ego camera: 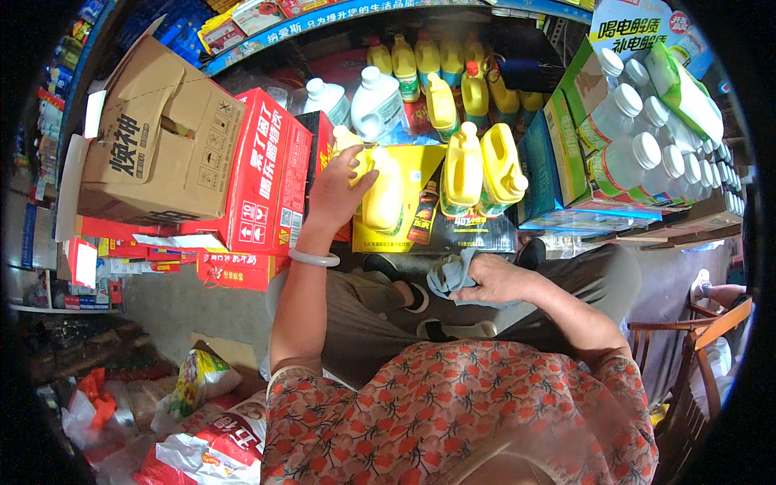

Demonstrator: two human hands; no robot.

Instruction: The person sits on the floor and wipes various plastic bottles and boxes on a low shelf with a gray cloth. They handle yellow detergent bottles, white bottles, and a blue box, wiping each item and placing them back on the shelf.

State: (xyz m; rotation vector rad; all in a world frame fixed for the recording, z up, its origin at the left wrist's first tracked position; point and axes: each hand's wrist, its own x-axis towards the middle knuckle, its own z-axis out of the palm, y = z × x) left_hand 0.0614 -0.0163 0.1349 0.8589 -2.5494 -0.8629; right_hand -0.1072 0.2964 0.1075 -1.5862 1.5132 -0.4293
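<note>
My left hand (336,191), with a pale bangle at its wrist, reaches over two yellow plastic jugs at the left of a carton. Its thumb and fingers are spread beside the neck of the rear jug (345,138); whether they touch it I cannot tell. The front jug (383,197) stands just right of that hand. In my right hand (500,277) is a bunched grey-blue cloth (451,274), held low before the carton (485,236). Two more yellow jugs, one upright (462,173) and one tilted (502,173), are on the carton's right half.
Several yellow bottles (451,60) and two white jugs (376,106) stand farther back under a shelf edge (339,21). Cardboard boxes (176,139) are stacked at left. Clear white-capped bottles (624,154) fill an open carton at right. Bags (212,442) lie lower left; a wooden chair (697,351) stands lower right.
</note>
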